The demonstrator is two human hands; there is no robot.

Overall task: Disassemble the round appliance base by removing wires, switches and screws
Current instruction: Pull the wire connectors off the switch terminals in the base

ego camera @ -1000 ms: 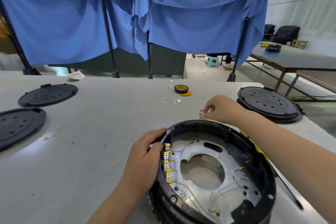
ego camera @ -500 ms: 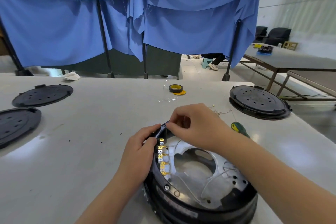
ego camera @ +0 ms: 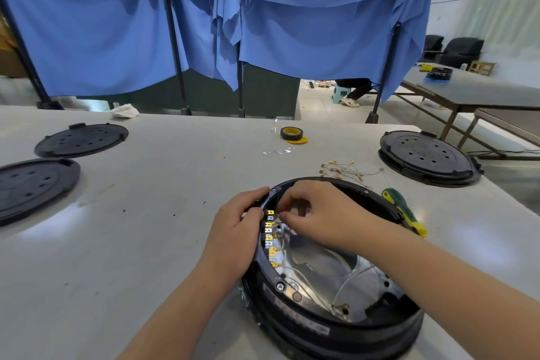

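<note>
- Right hand covers the top of the terminals; fingertips pinched there, on what, can't tell.
- Base near table front edge, bottom rim cut off.
- Loose wires behind it, screwdriver just right, tape further back, lids far left.
- Left hand wraps the base's left rim, fingers curled over the edge.
</note>
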